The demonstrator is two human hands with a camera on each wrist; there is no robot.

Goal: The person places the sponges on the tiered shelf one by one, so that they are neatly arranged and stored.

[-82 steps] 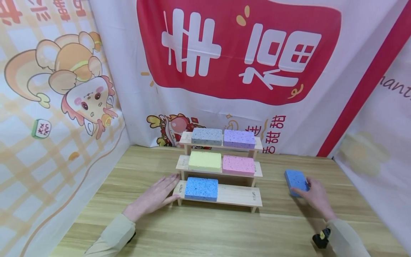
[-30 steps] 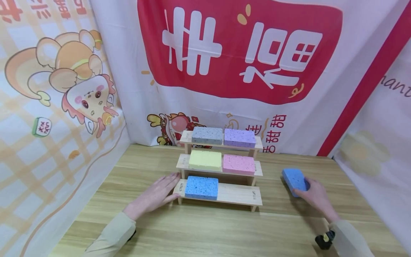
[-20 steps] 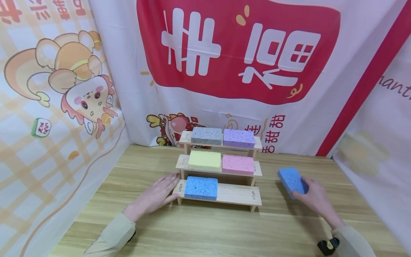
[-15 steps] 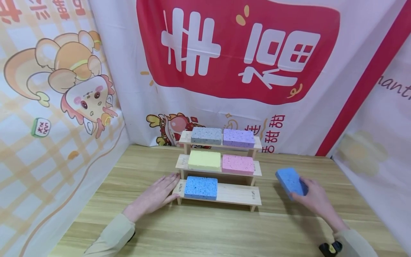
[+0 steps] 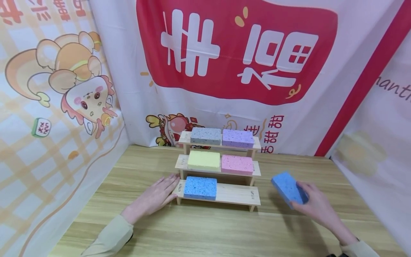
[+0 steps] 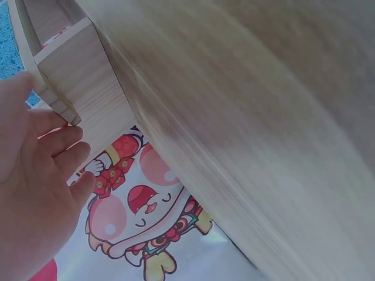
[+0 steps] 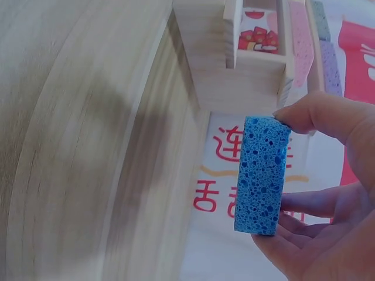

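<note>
My right hand [image 5: 318, 205] holds a blue sponge [image 5: 288, 187] over the table, right of the rack. In the right wrist view the thumb is on one end of this sponge [image 7: 262, 175] and fingers are on the other. My left hand [image 5: 154, 195] touches the left end of the three-tier wooden rack [image 5: 236, 193], fingers extended. A blue speckled sponge [image 5: 200, 188] lies on the left of the lowest tier. The middle tier bears a yellow sponge [image 5: 203, 160] and a pink one [image 5: 237, 164]; the top tier bears a grey sponge [image 5: 206, 136] and a purple one [image 5: 238, 138].
The rack stands on a wood-grain table [image 5: 205, 232]. Behind it hangs a white cloth with a red printed panel [image 5: 231, 85]. Printed cloths also line the left wall [image 5: 57, 142] and the right wall [image 5: 382, 135].
The right hand has lifted the blue sponge off the right of the table, brought it slightly left and nearer the body, and tilted it. The left hand stays at the rack's end.
</note>
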